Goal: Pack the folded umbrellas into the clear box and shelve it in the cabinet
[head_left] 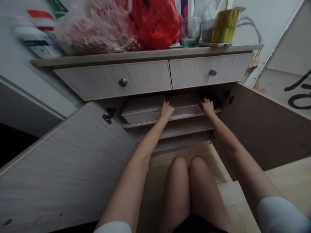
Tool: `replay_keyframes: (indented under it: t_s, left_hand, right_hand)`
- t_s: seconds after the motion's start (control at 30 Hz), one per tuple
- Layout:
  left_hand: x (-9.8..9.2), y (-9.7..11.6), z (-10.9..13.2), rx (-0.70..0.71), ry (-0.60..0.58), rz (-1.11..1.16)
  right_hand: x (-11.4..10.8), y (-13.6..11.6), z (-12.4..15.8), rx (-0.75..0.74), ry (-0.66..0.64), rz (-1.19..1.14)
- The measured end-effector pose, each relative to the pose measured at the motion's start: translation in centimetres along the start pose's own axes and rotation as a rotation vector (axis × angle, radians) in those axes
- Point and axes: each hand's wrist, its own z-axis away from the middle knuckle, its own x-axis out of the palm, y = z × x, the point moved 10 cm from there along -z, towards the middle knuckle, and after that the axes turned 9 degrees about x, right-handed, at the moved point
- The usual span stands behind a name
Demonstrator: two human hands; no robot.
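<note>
Two pale grey, low boxes lie side by side on the upper shelf of an open cabinet. My left hand is at the left end of the right box, fingers curled over its edge where it meets the left box. At the right end of that same box is my right hand, its fingers bent round the corner. The right box lies between my two hands and rests on the shelf. A small light clasp or label shows on the left box's front. My fingertips are partly hidden.
The left door and right door stand swung outward beside my arms. Above are two knobbed drawers. Plastic bags, a glass and a yellow container crowd the top. A dark item sits right of the boxes.
</note>
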Motion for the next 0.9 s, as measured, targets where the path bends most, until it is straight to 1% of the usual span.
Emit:
replay_keyframes:
  t_s: [0.07,0.13,0.23,0.3,0.4,0.5,0.57,0.67,0.73,0.8,0.9]
  left_hand:
    - [-0.4,0.0,1.0,-0.004,0.051,0.043]
    - [-1.1,0.6,2.5,0.001,0.098,0.070]
    - [-2.6,2.9,5.8,0.049,0.178,0.106]
    - [-3.7,4.6,8.6,0.082,0.234,0.134]
    - [-5.1,7.1,13.2,0.095,0.314,0.154]
    - [-5.8,9.5,17.8,0.106,0.365,0.132]
    - [-6.1,11.2,20.8,0.121,0.396,0.117]
    - [-5.9,13.3,25.0,0.115,0.448,0.104]
    - [-5.1,14.1,27.4,0.083,0.456,0.122]
    - [-3.8,14.3,29.3,0.029,0.438,0.178]
    - [-1.6,13.6,31.2,-0.083,0.431,0.322]
  right_hand:
    - [-0.5,0.6,0.7,-0.023,0.025,-0.023]
    - [-1.2,1.5,2.0,-0.037,0.052,-0.057]
    - [-2.7,2.8,5.5,-0.069,0.095,-0.118]
    - [-3.8,3.4,8.9,-0.109,0.124,-0.152]
    - [-5.4,3.8,14.8,-0.174,0.164,-0.196]
    - [-6.6,3.8,20.7,-0.232,0.190,-0.234]
    - [-7.1,3.5,24.0,-0.259,0.203,-0.249]
    - [-7.0,2.9,27.9,-0.282,0.200,-0.267]
    - [-6.5,2.4,29.6,-0.291,0.183,-0.275]
    - [-5.9,1.9,30.7,-0.299,0.165,-0.286]
    - [-5.1,1.1,31.3,-0.329,0.143,-0.321]
